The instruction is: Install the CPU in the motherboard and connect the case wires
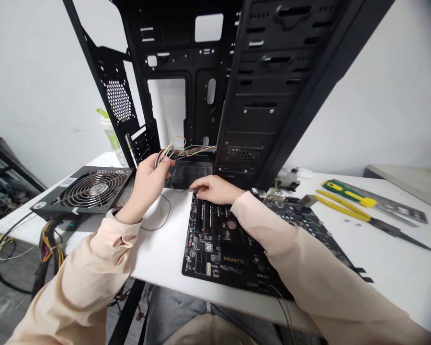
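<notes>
Wire bundle [197,150]: reaches from the PC case [258,115] to the left hand [150,179]; should be light and limp, best gripped near its ends.
Left hand: fingers clamped on the bundle.
Right hand [215,189]: fingertips together by a thin wire [182,191] at the motherboard [233,261] edge; whether clamped, cannot tell.
Motherboard: flat on the table [158,258]; likely stiff, fragile; hold by edges.

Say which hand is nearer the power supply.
Left. The left hand is just right of the power supply; the right hand is farther right, at the far edge of the motherboard.
</notes>
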`<state>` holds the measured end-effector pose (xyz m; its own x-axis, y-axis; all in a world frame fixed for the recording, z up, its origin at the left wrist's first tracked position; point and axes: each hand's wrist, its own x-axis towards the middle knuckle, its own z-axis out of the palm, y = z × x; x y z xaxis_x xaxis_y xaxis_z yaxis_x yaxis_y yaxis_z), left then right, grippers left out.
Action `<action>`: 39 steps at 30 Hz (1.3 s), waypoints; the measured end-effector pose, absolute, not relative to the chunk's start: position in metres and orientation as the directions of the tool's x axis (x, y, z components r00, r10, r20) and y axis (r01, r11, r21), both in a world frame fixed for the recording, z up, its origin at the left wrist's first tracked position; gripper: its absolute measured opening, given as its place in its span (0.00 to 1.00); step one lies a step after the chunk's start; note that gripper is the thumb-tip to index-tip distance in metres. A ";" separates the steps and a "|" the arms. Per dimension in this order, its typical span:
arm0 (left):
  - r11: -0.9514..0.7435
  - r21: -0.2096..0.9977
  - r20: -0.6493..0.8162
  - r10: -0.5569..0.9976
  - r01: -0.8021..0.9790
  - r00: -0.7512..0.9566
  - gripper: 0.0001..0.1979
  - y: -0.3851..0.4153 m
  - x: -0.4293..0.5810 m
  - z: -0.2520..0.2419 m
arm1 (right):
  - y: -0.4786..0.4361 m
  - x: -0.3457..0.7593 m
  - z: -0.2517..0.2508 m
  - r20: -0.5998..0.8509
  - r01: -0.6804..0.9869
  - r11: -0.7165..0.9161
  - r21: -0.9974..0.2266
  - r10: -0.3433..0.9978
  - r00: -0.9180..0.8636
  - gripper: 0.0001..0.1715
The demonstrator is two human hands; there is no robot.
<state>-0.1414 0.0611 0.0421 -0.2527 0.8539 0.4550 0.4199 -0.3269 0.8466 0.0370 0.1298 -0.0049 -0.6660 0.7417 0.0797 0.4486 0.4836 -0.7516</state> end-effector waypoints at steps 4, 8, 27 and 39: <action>-0.339 0.845 0.461 0.854 0.414 -0.240 0.10 0.060 -0.140 0.043 | 0.126 0.035 -0.001 0.070 0.455 0.483 -0.748 0.739 -0.670 0.09; -0.351 0.841 0.469 0.852 0.411 -0.232 0.10 0.060 -0.140 0.044 | 0.117 0.028 0.005 0.125 0.534 0.448 -0.717 0.836 -0.534 0.13; -0.361 0.845 0.472 0.851 0.394 -0.231 0.09 0.059 -0.140 0.044 | 0.122 0.028 0.008 -0.202 0.382 -0.053 -0.923 0.910 -0.363 0.12; -0.355 0.861 0.456 0.856 0.363 -0.245 0.09 0.058 -0.140 0.046 | 0.126 0.032 -0.001 -0.086 0.398 0.118 -0.910 0.884 -0.459 0.04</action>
<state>-0.1401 0.0580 0.0464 -0.2446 0.8557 0.4561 0.3629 -0.3554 0.8614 0.0318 0.1256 -0.0010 -0.4585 0.8845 -0.0862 0.3984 0.1179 -0.9096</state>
